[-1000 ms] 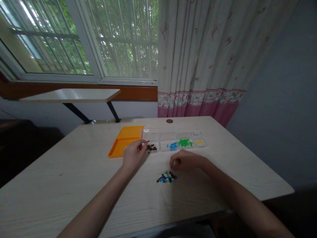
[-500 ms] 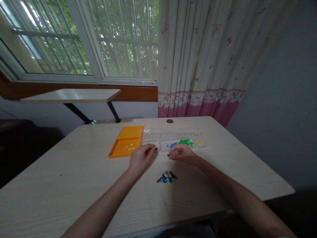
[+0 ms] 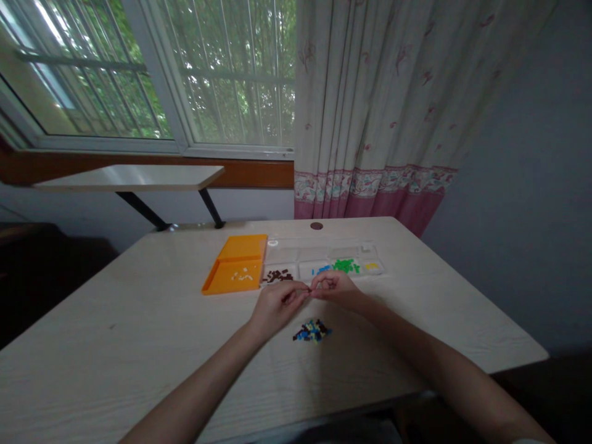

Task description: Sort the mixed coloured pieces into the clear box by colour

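My left hand [image 3: 279,306] and my right hand [image 3: 337,288] meet fingertip to fingertip above the table, both closed in a pinch. Between them is a small dark brown brick [image 3: 309,290], mostly covered by the fingers. Just beyond, a clear compartment tray [image 3: 314,253] holds brown bricks [image 3: 278,275] at its left, then blue bricks [image 3: 320,270], green bricks [image 3: 346,266] and yellow bricks [image 3: 371,266] towards its right. Nearer to me than the hands lies a mixed pile of small bricks [image 3: 312,330], in brown, blue and pale yellow.
An orange tray [image 3: 241,247] with white bricks [image 3: 245,274] in its near part adjoins the clear tray on the left. A raised shelf [image 3: 139,177] on black supports stands at the table's back left. Behind the table [image 3: 139,320] are a window and a curtain [image 3: 370,111].
My left hand has moved right, from the clear tray's left compartment to my right hand, uncovering the brown bricks there. My right hand stays nearly in place with the brown brick.
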The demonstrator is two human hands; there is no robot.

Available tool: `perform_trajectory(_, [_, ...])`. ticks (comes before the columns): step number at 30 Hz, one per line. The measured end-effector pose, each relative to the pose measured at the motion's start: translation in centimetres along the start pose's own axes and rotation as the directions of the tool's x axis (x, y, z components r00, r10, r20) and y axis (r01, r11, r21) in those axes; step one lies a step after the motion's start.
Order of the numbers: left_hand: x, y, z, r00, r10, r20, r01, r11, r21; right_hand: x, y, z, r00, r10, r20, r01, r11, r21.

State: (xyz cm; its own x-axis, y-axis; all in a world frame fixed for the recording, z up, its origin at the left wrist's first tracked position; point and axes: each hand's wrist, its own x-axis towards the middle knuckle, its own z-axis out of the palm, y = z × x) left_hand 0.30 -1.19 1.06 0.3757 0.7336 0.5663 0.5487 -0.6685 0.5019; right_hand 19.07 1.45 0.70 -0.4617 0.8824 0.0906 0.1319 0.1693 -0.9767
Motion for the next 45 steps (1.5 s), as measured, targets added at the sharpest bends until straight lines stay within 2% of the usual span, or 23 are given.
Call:
perform_trajectory(7, [-0.1,-0.1,0.2,1.0,-0.009,-0.015,0.009,1.0,0.016,0.1,0.2,-0.2,1.0,-0.018,-0.003,0.018,0.999,-0.042])
perform_trajectory(13, [0.1,-0.3,-0.2,1.0,0.012,-0.015,-0.012,0.999,0.046,-0.1,-0.3,-1.0,0.999,-0.002,0.045,0.009,0.985,-0.172])
perform_trajectory(16, [0.3,-0.6,-0.8,0.999,0.001,-0.052,0.001,0.999,0.038,-0.4,-0.7,-1.6,0.989,0.028,0.144,0.014,0.959,-0.284])
perform_trajectory(19, [0.4,-0.9,-1.6,0.992,-0.004,-0.123,0.008,1.0,0.027,-0.8,-0.8,-1.8,0.956,0.062,0.288,0.067,0.906,-0.419])
perform_trajectory(23, [0.6,-0.7,-2.2,0.98,0.021,-0.199,-0.007,0.998,0.067,-1.0,-0.7,-1.4,0.927,0.062,0.371,0.155,0.836,-0.526])
perform_trajectory(28, [0.5,-0.6,-2.3,0.972,0.052,-0.23,-0.029,0.995,0.101,-1.1,-0.8,-1.2,0.924,0.087,0.373,0.155,0.805,-0.572])
perform_trajectory(33, [0.4,-0.7,-2.3,0.968,0.048,-0.248,-0.019,0.993,0.116,-1.0,-0.5,-1.3,0.93,0.055,0.363,0.191,0.772,-0.606])
perform_trajectory(38, [0.6,-1.5,-2.3,0.977,-0.022,-0.214,0.045,0.994,0.102,-0.9,-0.3,-1.8,0.929,0.044,0.368,0.205,0.767,-0.608])
perform_trajectory(42, [0.6,-3.1,-2.2,0.965,-0.152,-0.213,0.187,0.971,0.152,-0.9,-0.4,-2.3,0.898,0.077,0.434,0.221,0.773,-0.594])
perform_trajectory(45, [0.7,-4.2,-2.2,0.946,-0.262,-0.191,0.299,0.932,0.205,-0.9,-0.3,-2.4,0.892,0.085,0.444,0.218,0.78,-0.587])
